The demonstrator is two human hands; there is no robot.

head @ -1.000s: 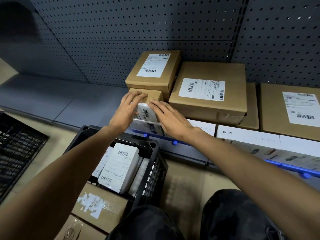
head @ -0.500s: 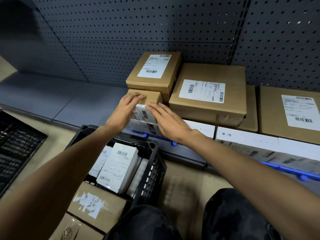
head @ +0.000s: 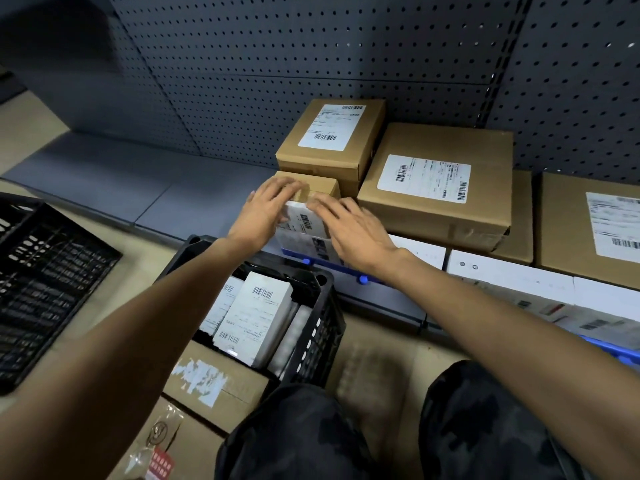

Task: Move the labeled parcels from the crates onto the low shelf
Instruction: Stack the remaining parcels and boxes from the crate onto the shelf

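left hand (head: 263,216): fingers straight, still flat on small parcel (head: 304,220)
right hand (head: 353,230): likewise flat, unchanged
small parcel: stays near front edge of shelf (head: 104,181)

Back panel (head: 311,64): dark grey, with a regular dot pattern of holes. Low shelf (head: 104,181): plain blue-grey; edge strip (head: 613,351) bright blue. Shelved parcels (head: 436,188): brown cardboard, white labels, black barcodes and print. Flat boxes (head: 509,275) at shelf front: white, small dark markings. Crate (head: 311,327): black, slotted lattice. Crate parcels (head: 256,317): white, black barcodes. Floor (head: 381,337): beige. Trousers (head: 485,427): dark camouflage blotches.
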